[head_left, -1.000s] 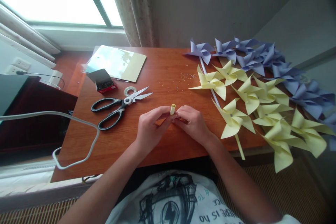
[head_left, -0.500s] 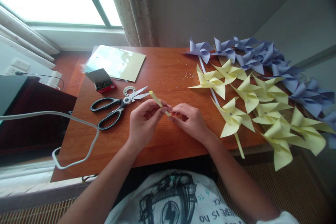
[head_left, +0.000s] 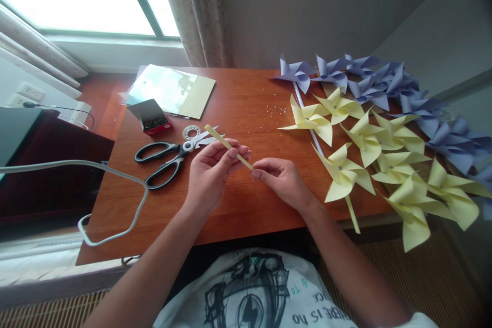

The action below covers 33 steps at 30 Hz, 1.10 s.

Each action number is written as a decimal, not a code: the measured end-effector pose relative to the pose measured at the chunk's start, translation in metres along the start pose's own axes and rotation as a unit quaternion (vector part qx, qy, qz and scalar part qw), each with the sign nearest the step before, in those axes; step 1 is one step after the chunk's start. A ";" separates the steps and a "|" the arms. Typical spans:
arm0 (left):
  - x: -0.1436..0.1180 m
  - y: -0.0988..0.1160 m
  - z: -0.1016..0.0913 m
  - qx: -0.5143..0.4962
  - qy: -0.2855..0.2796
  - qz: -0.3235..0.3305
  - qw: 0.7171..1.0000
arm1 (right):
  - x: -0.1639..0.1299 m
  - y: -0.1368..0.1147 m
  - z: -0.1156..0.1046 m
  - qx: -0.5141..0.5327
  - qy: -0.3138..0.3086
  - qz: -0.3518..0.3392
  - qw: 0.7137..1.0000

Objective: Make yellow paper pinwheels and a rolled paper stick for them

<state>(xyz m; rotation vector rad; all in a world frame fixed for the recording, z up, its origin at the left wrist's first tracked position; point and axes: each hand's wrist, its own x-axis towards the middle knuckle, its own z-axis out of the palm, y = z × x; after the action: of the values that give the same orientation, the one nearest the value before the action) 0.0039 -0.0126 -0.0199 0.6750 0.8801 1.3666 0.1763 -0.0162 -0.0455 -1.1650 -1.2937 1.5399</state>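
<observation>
My left hand (head_left: 213, 171) pinches a thin rolled yellow paper stick (head_left: 219, 138) near its middle, so the stick slants up to the left above the scissors' tips. My right hand (head_left: 277, 180) pinches the stick's lower right end between thumb and forefinger. Both hands hover just above the wooden table (head_left: 238, 97), near its front edge. Several yellow paper pinwheels (head_left: 340, 174) lie to the right of my right hand.
Black-handled scissors (head_left: 169, 156) and a tape roll (head_left: 191, 131) lie left of my hands, with a small open box of pins (head_left: 151, 118) and a glossy sheet (head_left: 172, 89) behind. Purple pinwheels (head_left: 369, 82) line the back right. A white cable (head_left: 115, 184) loops off the left edge.
The stick has tilted from pointing at the camera to slanting up-left, and more of its length shows. My hands have drawn slightly apart along it.
</observation>
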 end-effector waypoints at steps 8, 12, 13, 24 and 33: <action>-0.004 -0.003 -0.002 0.111 -0.012 0.076 0.991 | 0.002 -0.013 -0.008 -0.233 -0.012 -0.167 0.958; -0.007 -0.008 -0.003 0.242 -0.038 0.140 0.959 | 0.001 -0.040 -0.005 -0.239 0.057 -0.237 0.940; -0.007 -0.009 -0.004 0.275 -0.047 0.152 0.948 | 0.001 -0.046 -0.003 -0.241 0.070 -0.251 0.935; -0.009 -0.012 0.001 0.441 -0.076 0.260 0.856 | 0.003 -0.055 0.009 -0.227 0.070 -0.310 0.921; -0.007 -0.011 0.002 0.441 -0.087 0.266 0.853 | 0.004 -0.054 0.006 -0.220 0.062 -0.303 0.925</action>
<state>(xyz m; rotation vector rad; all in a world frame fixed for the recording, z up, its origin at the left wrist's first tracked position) 0.0115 -0.0207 -0.0273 1.8368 1.2238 1.2941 0.1704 -0.0052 0.0071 -0.9650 -1.7578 0.7336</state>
